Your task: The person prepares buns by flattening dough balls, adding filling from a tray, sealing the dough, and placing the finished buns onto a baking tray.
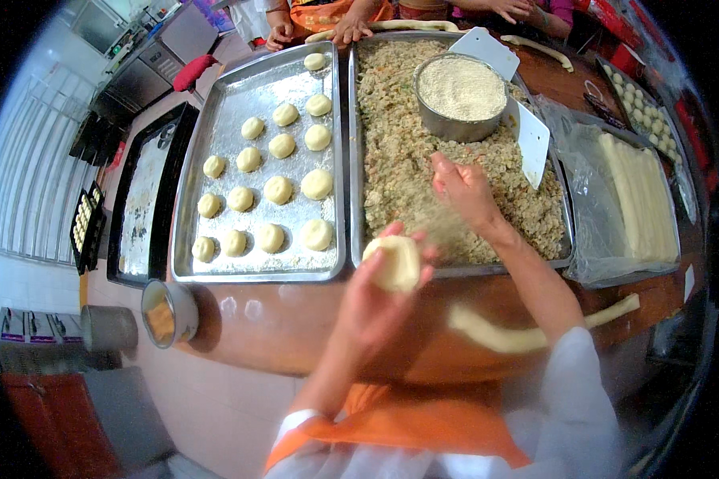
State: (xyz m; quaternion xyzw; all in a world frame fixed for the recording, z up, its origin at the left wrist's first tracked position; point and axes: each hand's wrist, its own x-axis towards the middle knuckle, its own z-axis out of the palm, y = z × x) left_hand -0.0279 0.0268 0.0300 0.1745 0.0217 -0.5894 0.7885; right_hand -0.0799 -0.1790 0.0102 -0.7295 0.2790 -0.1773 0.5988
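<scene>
My left hand [371, 291] holds a round, flattened piece of dough [396, 264] in its palm, fingers curled around the edge, in front of the filling tray. My right hand [465, 191] is closed in a fist over that tray. Below the fist is a blurred streak; whether it is a tool or loose filling I cannot make out. Crumbly, speckled filling [391, 120] covers the metal tray. To the left, a floured baking tray [185, 239] carries several round filled dough buns [278, 189] in rows.
A metal bowl of pale crumbs [461, 92] stands in the filling, between white scrapers [533, 144]. A dough rope [503, 335] lies near the front edge. Dough strips [635, 191] rest on plastic at right. A pot [170, 315] sits at the left corner. Other people's hands [350, 28] are across the table.
</scene>
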